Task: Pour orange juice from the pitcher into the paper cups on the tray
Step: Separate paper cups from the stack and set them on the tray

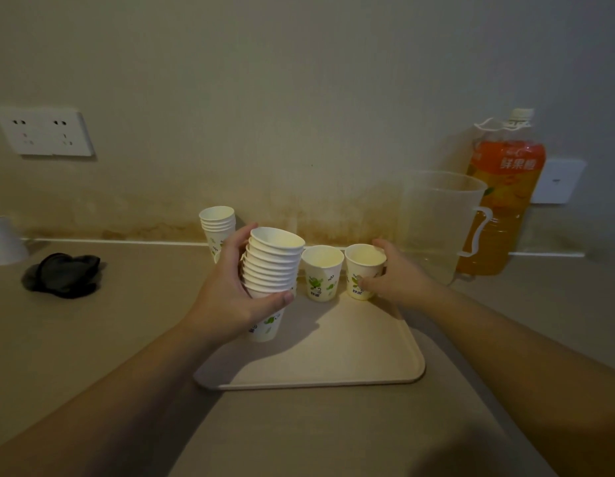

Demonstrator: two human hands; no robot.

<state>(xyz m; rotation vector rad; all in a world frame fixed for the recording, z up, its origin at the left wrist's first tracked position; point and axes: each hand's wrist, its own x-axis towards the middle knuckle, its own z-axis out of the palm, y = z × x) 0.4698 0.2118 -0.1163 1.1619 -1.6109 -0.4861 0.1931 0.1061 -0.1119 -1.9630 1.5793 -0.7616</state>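
Paper cups occupy both hands: the left hand [230, 297] curls its fingers and thumb round a tilted stack of nested cups [270, 270], held above the near-left part of the beige tray [333, 356]. The right hand [399, 277] grips a single cup [363, 270] at the tray's far edge, thumb on its front, fingers behind the rim. Just beside it, between the hands, stands another single cup [322, 271], touched by neither. Both bear green leaf prints and small writing too blurred to read. A second stack [217, 223] stands behind the left hand. The clear pitcher [437, 225] stands right of the tray, before an orange juice bottle [502, 201] whose label carries white Chinese characters.
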